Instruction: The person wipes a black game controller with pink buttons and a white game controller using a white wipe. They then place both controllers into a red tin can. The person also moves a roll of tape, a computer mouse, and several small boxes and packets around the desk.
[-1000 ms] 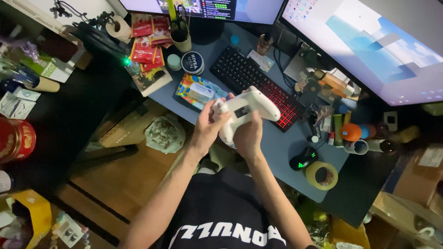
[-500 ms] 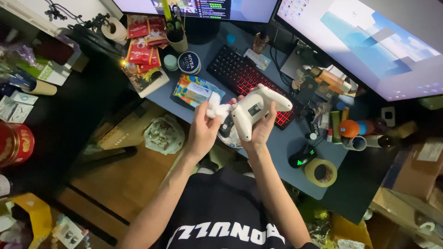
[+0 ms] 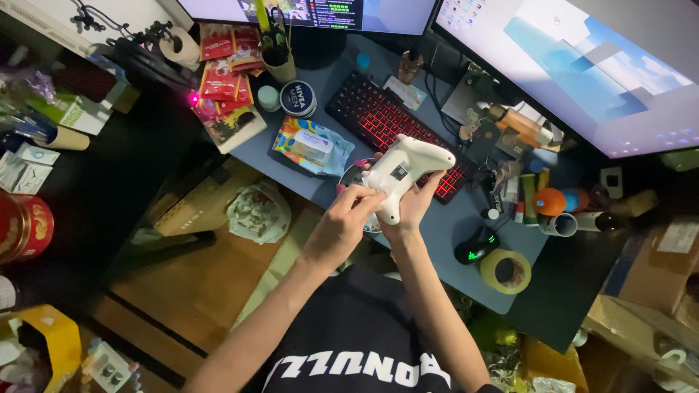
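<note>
R hand [image 3: 413, 207] has a closed grip on the white game controller [image 3: 403, 172], fingers wrapped under the lower handle, holding it back-side up above the table [image 3: 437, 233] edge, just over the red-lit keyboard [image 3: 386, 120]. L hand [image 3: 346, 222] is curled shut against the controller's near side, fingertips pressed to the shell beside the R grip; whether it pinches a wipe or cloth can't be told, nothing white shows between the fingers.

To do this rubbing well, in my judgement: keep the R grip firm and low on the handle so the body doesn't twist, work L fingertips in short strokes along seams, rotate the controller w/ R wrist rather than re-gripping, keep it over the table in case it slips.

Behind the L grip sits a wet-wipe pack [image 3: 309, 145]; right of the R grip, a black mouse [image 3: 477, 247] and tape roll [image 3: 506, 271].

Hidden: controller's front face, buttons and sticks face away. A round dish-like thing under the hands is mostly covered, can't ID it. Monitors [image 3: 582, 65] cut off at the top.
</note>
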